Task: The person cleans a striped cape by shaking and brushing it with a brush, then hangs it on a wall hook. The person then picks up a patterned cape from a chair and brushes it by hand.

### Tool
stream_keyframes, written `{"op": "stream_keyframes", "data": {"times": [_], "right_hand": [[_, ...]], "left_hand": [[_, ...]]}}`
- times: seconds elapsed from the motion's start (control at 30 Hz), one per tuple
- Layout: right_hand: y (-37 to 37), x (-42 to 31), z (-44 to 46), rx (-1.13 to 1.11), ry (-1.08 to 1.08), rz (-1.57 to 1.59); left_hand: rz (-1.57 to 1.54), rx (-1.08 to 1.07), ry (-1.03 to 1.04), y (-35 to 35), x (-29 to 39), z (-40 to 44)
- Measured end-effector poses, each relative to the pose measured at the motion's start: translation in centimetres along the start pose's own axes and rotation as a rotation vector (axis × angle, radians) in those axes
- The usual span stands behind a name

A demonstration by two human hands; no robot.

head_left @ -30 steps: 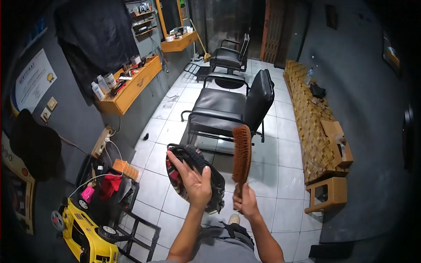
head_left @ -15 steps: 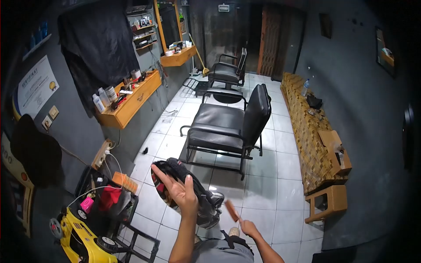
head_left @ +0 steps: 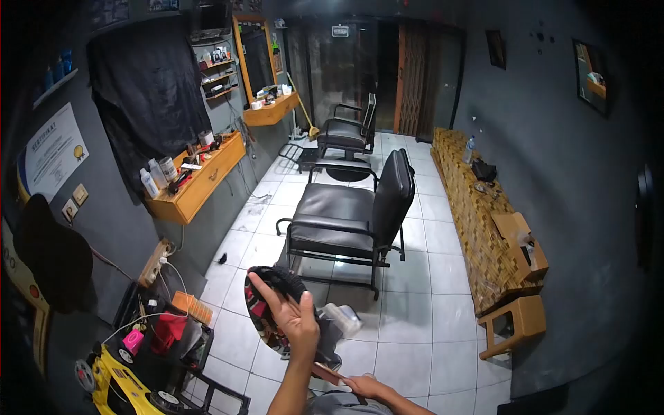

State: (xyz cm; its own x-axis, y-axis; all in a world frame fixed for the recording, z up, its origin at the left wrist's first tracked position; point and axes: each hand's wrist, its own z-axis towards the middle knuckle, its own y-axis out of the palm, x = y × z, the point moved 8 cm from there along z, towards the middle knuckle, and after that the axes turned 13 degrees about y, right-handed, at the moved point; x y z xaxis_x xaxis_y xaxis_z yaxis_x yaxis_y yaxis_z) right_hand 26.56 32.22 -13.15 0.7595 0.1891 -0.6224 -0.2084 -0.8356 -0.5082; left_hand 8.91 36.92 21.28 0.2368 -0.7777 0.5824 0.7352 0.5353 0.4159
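Observation:
In the lower middle, my left hand is raised, index finger and thumb stretched apart. It bears a dark, rounded item with red and pale patches and a thick black edge; its kind is unclear, and the hand covers part of it. A blurred greyish, shiny part shows to its right. My right hand is closed around a reddish-brown brush or comb, low beside my left wrist and close under the dark item.
Ahead stands a black padded chair, with another chair behind. A wooden shelf holds bottles on the left. A yellow toy car is at lower left. Along the right wall are a woven-covered bench and brown stool.
My right hand has moved left with the reddish-brown tool, from off to the right to beside my left wrist. The dark item has turned slightly, showing more patterned surface. The view has shifted a little.

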Motion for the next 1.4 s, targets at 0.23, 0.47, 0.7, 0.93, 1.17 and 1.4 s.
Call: {"op": "stream_keyframes", "data": {"times": [0.23, 0.47, 0.7, 0.93, 1.17, 1.4], "right_hand": [[-5.5, 10.6, 1.2, 0.454, 0.22, -0.026], [-15.5, -8.1, -6.3, 0.337, -0.217, 0.992], [0.8, 2.4, 2.2, 0.173, -0.113, -0.108], [-3.3, 16.0, 2.1, 0.427, 0.38, 0.125], [-16.3, -5.6, -8.0, 0.276, -0.233, 1.365], [-2.9, 1.6, 0.4, 0.39, -0.157, 0.116]], "left_hand": [[-0.056, 0.005, -0.081, -1.9, 0.2, -0.1], [-0.134, -0.252, -0.254, 2.6, -0.2, -4.7], [-0.135, -0.148, -0.189, 1.1, 1.1, -1.9], [-0.136, -0.036, -0.213, -2.2, -0.8, -1.6], [-0.206, -0.257, -0.478, 2.4, -1.2, -5.8], [-0.295, -0.152, -0.372, 0.5, 0.1, -2.8]]}}
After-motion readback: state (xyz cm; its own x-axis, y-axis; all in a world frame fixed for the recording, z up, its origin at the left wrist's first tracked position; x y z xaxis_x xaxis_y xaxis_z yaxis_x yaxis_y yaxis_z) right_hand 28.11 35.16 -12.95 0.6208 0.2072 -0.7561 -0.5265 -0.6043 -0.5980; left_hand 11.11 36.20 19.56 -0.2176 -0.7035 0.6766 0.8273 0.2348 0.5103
